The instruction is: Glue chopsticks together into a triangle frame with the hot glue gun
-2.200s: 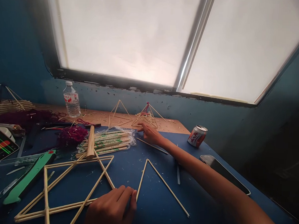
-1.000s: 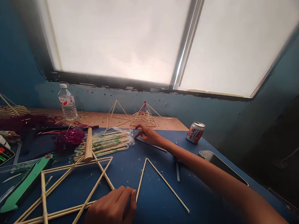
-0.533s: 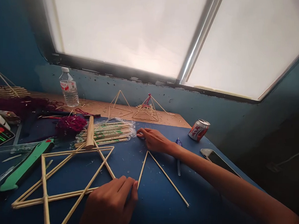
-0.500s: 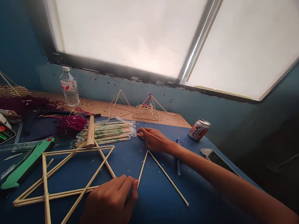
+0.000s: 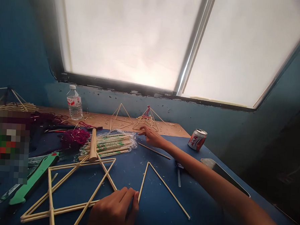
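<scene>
As the right hand [image 5: 152, 137] comes up beside the packet of sticks [image 5: 113, 144], a loose stick [image 5: 154, 151] pops back into sight on the blue surface [image 5: 159, 217], just below it. So that piece lies free, within easy reach: the fingers are parted and lightly bent, pointing to the far edge, nothing seen between them. And the left hand [image 5: 116, 204]? Holding its place at the near edge, curled, thumb against one leg of the two-stick V [image 5: 169, 190]; pinching or merely touching, can't tell! The V lies tip to the far edge, its other leg untouched. Leftward, a star-shaped frame [image 5: 51, 198] runs behind that hand, a green tool [image 5: 35, 180] beside it. Can [image 5: 197, 139] near the far right corner, phone [image 5: 223, 171] by the right edge; beyond, two stick pyramids [image 5: 121, 105], a bottle [image 5: 75, 105] and a bright window [image 5: 124, 34].
</scene>
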`<state>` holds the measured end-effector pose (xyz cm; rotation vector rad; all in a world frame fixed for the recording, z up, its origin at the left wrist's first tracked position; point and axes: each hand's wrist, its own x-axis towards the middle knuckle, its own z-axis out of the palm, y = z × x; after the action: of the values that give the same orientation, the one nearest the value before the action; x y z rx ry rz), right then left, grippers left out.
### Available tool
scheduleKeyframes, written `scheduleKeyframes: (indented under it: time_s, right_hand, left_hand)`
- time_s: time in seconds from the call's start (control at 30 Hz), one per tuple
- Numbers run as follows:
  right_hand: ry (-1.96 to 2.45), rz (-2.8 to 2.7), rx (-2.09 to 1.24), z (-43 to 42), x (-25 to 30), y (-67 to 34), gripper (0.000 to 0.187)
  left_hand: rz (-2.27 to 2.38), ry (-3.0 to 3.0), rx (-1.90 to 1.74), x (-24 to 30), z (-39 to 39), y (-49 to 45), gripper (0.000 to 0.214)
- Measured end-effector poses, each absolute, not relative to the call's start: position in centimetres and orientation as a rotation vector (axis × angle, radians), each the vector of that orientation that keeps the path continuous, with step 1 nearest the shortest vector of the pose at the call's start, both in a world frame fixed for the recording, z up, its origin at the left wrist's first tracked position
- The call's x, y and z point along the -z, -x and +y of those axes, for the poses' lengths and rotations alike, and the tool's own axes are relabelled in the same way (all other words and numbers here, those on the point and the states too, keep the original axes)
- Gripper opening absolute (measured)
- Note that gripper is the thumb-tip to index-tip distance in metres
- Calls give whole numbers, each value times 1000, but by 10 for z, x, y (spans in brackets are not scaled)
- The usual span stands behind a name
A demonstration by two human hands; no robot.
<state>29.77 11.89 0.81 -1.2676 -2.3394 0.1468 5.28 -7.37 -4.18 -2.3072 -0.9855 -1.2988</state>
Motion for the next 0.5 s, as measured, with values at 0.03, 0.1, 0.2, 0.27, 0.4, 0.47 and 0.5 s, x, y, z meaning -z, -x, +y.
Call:
scheduleKeyframes:
  time_s: [0.03,0.1,0.2,0.27,0.4,0.47,0.5]
  right_hand:
    - [1265,-2340,-154,121,-7,-296,65]
    - [1258,-2346,-158,120,-4,-292,66]
    - [1288,-2385,-137,114,-3,-288,65]
    - [1307,-2438,-75,109,-4,-286,64]
    - [1268,-2501,81,102,-4,-282,53]
    - [1234,-2518,118,100,-3,-280,47]
    - [1230,-2528,125,100,-2,-279,47]
  left_hand:
    - [-993,2317,1282,43,-74,-52,29]
    - [-983,2336,1261,44,-73,-51,28]
    - [-953,2346,1259,44,-71,-51,27]
    - [-958,2341,1271,43,-71,-51,27]
    - [-972,2356,1305,40,-74,-53,29]
    - [-990,2375,1301,39,-75,-53,29]
    - [-1001,2381,1297,39,-75,-53,29]
